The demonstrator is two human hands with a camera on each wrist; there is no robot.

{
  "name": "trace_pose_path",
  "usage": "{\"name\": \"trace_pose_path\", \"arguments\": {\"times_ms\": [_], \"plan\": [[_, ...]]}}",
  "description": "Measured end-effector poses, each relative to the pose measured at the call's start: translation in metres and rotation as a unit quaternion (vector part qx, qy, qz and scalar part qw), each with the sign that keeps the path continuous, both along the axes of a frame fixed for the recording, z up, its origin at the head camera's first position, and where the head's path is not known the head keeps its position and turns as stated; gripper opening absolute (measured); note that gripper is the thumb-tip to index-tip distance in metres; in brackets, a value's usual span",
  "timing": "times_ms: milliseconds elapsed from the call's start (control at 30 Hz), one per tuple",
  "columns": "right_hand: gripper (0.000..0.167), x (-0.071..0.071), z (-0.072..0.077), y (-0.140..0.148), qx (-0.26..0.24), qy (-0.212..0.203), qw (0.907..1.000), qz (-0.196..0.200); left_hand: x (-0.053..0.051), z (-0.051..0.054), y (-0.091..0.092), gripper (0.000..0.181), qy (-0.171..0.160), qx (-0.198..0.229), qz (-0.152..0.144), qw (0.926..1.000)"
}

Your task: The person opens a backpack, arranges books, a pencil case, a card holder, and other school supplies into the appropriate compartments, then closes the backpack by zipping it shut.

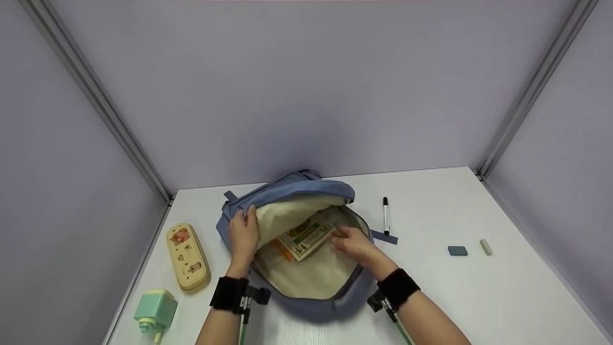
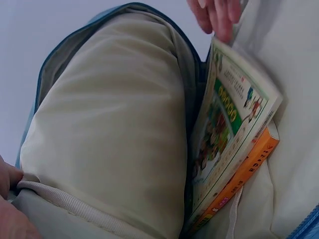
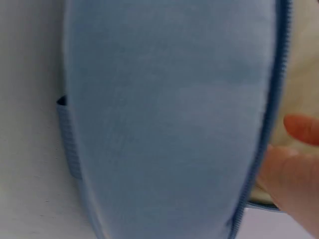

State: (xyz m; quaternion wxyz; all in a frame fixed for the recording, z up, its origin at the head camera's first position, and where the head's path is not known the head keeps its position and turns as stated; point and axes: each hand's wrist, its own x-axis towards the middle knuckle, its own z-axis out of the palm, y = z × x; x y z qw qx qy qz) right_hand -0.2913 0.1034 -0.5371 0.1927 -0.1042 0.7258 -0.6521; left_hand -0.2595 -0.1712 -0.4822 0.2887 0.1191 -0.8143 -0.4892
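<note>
A blue backpack [image 1: 330, 306] with a cream lining lies unzipped on the table. My left hand [image 1: 244, 235] pinches the edge of its raised flap [image 2: 114, 99] on the left side. Inside the bag lean a picture book with a green title band [image 1: 306, 237] and an orange-spined book [image 2: 249, 169] against it. Over the bag's right side, my right hand [image 1: 354, 247] reaches in with its fingers loosely bent beside the picture book's upper corner. Whether those fingertips touch the book is unclear. In the right wrist view, the bag's side hides most of that hand.
To the left lie a yellow pencil case [image 1: 188, 256] and a green pencil sharpener [image 1: 157, 309]. Right of the bag are a black-capped marker [image 1: 386, 218], a dark eraser [image 1: 457, 250] and a small pale stick [image 1: 486, 247]. Panels wall the table at the back and sides.
</note>
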Motion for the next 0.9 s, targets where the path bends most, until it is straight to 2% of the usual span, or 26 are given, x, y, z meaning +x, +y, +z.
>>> {"name": "trace_pose_path", "arguments": {"times_ms": [67, 133, 233, 300, 367, 467, 567, 667, 733, 800, 900], "plan": [[0.061, 0.004, 0.006, 0.005, 0.012, 0.016, 0.9996, 0.022, 0.001, -0.001, 0.001, 0.036, 0.002, 0.001, -0.002, 1.0000], [0.058, 0.008, 0.013, 0.010, 0.022, 0.039, 0.9986, 0.028, 0.002, -0.001, 0.001, 0.036, 0.004, 0.003, -0.004, 1.0000], [0.047, 0.012, 0.027, 0.018, 0.041, 0.092, 0.9948, 0.009, 0.004, -0.003, 0.002, 0.037, 0.003, 0.006, -0.010, 0.9999], [0.041, 0.013, 0.036, 0.022, 0.046, 0.137, 0.9893, -0.022, 0.006, -0.003, 0.002, 0.037, -0.002, 0.012, -0.021, 0.9997], [0.036, 0.012, 0.043, 0.026, 0.059, 0.195, 0.9769, -0.063, 0.008, -0.004, 0.003, 0.037, -0.008, 0.017, -0.038, 0.9991], [0.038, 0.007, 0.050, 0.029, 0.091, 0.279, 0.9486, -0.118, 0.012, -0.006, 0.003, 0.037, -0.014, 0.023, -0.068, 0.9973], [0.047, 0.001, 0.053, 0.032, 0.142, 0.340, 0.9210, -0.126, 0.016, -0.011, 0.003, 0.037, -0.007, 0.019, -0.106, 0.9941], [0.053, -0.004, 0.050, 0.037, 0.192, 0.354, 0.9107, -0.091, 0.022, -0.019, 0.003, 0.037, -0.001, 0.014, -0.148, 0.9888], [0.051, -0.006, 0.046, 0.041, 0.219, 0.348, 0.9092, -0.067, 0.027, -0.026, 0.003, 0.036, -0.005, 0.006, -0.173, 0.9849], [0.043, -0.009, 0.041, 0.043, 0.237, 0.339, 0.9087, -0.053, 0.033, -0.033, 0.004, 0.035, -0.009, 0.005, -0.200, 0.9797], [0.028, -0.013, 0.033, 0.045, 0.237, 0.335, 0.9107, -0.048, 0.042, -0.039, 0.004, 0.031, -0.011, 0.011, -0.239, 0.9709]]}}
